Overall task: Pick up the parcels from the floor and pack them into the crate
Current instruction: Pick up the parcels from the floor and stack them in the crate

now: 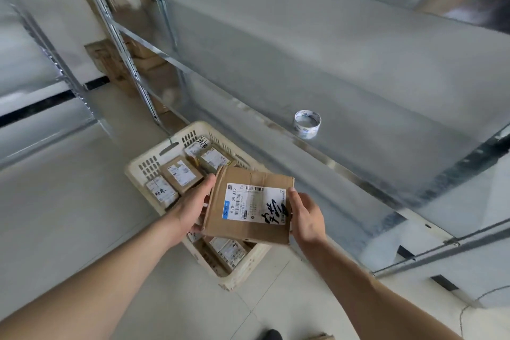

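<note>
Hands: our left hand [193, 208] and right hand [306, 218] clasp the cardboard parcel [249, 205] by opposite edges | Where: held above the crate [150, 164], over packed parcels | Tip: we'd keep it level, lower into a gap, release last.

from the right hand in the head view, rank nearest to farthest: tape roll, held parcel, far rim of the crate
1. The held parcel: the right hand grips its right edge, over the crate.
2. The far rim of the crate: up and to the left, past the parcel.
3. The tape roll: on the metal shelf, above the hand and farther back.
</note>
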### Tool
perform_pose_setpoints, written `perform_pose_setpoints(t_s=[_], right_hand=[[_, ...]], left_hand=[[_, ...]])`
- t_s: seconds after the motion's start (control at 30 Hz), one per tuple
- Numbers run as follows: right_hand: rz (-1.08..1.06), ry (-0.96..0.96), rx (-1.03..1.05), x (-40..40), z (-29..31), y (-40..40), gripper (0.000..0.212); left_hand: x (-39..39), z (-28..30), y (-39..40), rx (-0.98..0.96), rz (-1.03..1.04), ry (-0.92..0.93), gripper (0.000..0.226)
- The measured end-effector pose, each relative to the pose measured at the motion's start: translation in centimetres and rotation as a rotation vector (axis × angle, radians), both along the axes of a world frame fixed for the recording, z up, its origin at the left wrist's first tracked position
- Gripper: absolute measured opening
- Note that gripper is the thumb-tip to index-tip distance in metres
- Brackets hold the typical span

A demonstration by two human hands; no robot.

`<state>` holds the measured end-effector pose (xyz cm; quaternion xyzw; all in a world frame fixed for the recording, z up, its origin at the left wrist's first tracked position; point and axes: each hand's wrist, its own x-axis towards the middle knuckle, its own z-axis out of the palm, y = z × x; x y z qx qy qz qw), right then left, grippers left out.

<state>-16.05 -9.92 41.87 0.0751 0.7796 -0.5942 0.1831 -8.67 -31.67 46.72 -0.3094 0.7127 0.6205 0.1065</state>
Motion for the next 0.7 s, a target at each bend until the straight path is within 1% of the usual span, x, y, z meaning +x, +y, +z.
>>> perform_pose_setpoints(t_s=[0.1, 0.17, 0.2, 0.3, 0.37, 0.43, 0.5, 0.53, 0.6, 0.63, 0.67, 0.7], right_hand=[[0.057, -0.017, 0.001, -1.1, -0.8, -2.3, 0.088], [0.089, -0.04, 0.008, -1.6, -1.5, -3.8, 0.093], [0.11, -0.047, 0.025, -1.7, -1.4, -4.5, 0.091], [0.17, -0.039, 0.091, -2.3, -1.9, -6.6, 0.075], [0.176, -0.064, 0.128, -2.5, -2.4, -8.2, 0.082], [0.147, -0.115, 0.125, -2.8, -4.1, -9.9, 0.091], [0.08, -0.165, 0.107, -2.9, -6.4, -11.4, 0.092], [0.06, -0.181, 0.121, -2.8, -7.0, -12.2, 0.086], [0.04, -0.202, 0.172, -2.7, -8.6, -13.4, 0.07], [0.02, -0.197, 0.18, -2.5, -9.1, -14.0, 0.069], [0.0, -0.213, 0.187, -2.3, -9.9, -14.4, 0.074], [-0.012, -0.225, 0.189, -2.0, -10.6, -14.8, 0.079]], left_hand=[[-0.6, -0.5, -2.0, -0.017, -0.012, -0.016, 0.059], [-1.1, -1.0, -3.4, -0.014, -0.031, -0.024, 0.058], [-1.4, -1.4, -4.1, -0.013, -0.034, -0.026, 0.056], [-2.6, -2.4, -6.5, -0.033, -0.069, -0.039, 0.051], [-3.6, -3.5, -8.3, -0.039, -0.1, -0.056, 0.05], [-4.7, -4.7, -10.2, -0.03, -0.146, -0.083, 0.05], [-5.9, -6.2, -12.1, -0.017, -0.222, -0.119, 0.052], [-6.5, -7.1, -13.0, -0.009, -0.264, -0.137, 0.054], [-7.5, -9.0, -14.4, 0.001, -0.331, -0.179, 0.066], [-7.9, -10.2, -14.9, 0.0, -0.359, -0.208, 0.071], [-8.4, -11.3, -15.2, 0.007, -0.38, -0.228, 0.072], [-8.7, -12.5, -15.5, 0.018, -0.392, -0.243, 0.069]])
